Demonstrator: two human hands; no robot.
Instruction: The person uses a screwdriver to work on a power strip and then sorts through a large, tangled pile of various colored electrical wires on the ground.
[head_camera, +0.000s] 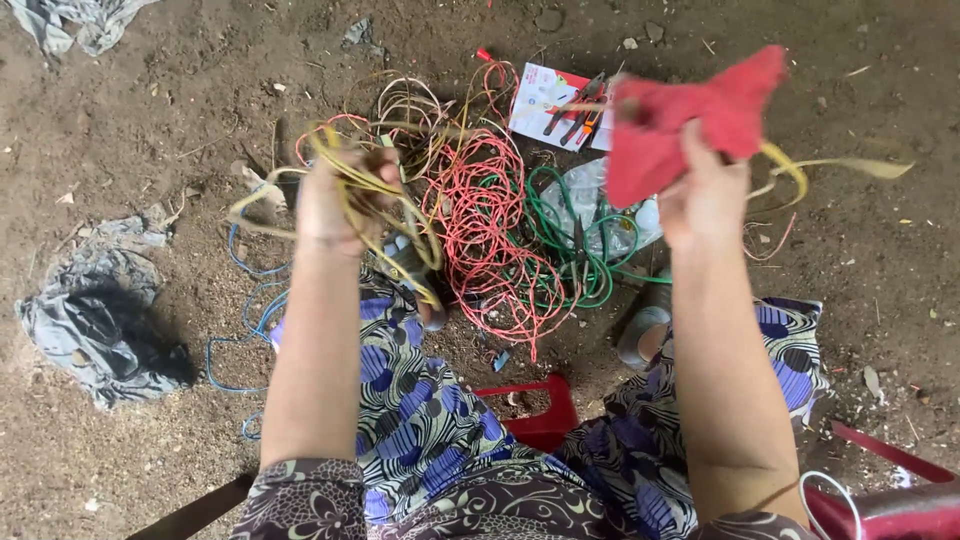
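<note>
My left hand (335, 200) is clenched round a loose bundle of yellow wire (385, 205), lifted off the dirt floor (150, 130) so its stiff loops hang free of the heap. My right hand (705, 195) pinches a soft red cloth (680, 125) with a flat yellow strand (830, 168) running out from under it, held taut and high. Below, thin red wire (490, 240) and green wire (570, 250) lie in springy, tangled coils beside a crumpled grey rag (95, 315).
</note>
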